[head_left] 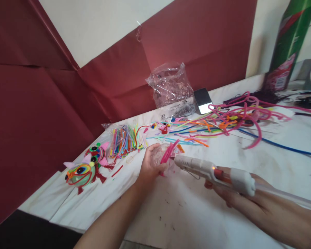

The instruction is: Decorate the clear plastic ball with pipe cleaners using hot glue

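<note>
Clear plastic ball (158,154) with pink fuzzy strips (168,154) across it is held over the white table (287,169), near the middle of the view. It is gripped by the left hand (147,166), with the fingers curled around its far side and the thumb laid along its near side. A white glue gun (197,166) is gripped by the right hand (245,199), and its tip is pointed at the pink strips; whether they are touched by the tip cannot be told. A small orange light can be seen on the gun. To the left, two bright toys (80,175) with big round eyes and red tassels are set close together, and one is partly hidden by the other. Beside them, lots of colored sticks (124,140) are kept in a clear bag. A short red piece (117,171) is left flat nearby. Off to the right, a big pink tangle (257,133) is piled up. A crinkly clear bag (171,90) and a black and white box (203,101) are set by the dark red paper (197,38). A tall green bottle (289,48) is placed at the far right.
</note>
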Action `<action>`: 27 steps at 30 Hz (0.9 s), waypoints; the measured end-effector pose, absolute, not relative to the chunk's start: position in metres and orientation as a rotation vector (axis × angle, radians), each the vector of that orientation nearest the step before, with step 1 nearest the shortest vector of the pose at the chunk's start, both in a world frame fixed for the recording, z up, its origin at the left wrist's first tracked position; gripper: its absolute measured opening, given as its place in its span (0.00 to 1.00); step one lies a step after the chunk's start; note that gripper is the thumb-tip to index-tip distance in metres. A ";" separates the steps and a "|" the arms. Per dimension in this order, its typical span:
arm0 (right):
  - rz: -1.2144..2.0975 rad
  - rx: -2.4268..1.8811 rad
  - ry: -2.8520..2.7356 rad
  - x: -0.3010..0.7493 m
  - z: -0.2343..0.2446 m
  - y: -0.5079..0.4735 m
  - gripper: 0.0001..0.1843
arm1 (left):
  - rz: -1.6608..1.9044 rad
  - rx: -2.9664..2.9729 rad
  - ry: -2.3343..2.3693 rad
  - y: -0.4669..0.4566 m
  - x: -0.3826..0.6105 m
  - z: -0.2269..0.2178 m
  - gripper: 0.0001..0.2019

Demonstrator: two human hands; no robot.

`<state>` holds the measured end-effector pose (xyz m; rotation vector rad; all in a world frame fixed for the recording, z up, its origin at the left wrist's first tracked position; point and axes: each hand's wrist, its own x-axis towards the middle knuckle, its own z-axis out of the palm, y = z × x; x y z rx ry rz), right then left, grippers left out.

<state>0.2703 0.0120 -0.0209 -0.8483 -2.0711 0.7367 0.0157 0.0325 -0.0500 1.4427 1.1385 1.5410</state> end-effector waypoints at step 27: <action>0.555 -0.678 -2.171 0.277 -0.035 0.019 0.11 | 1.539 1.438 1.105 0.032 0.018 -0.049 0.32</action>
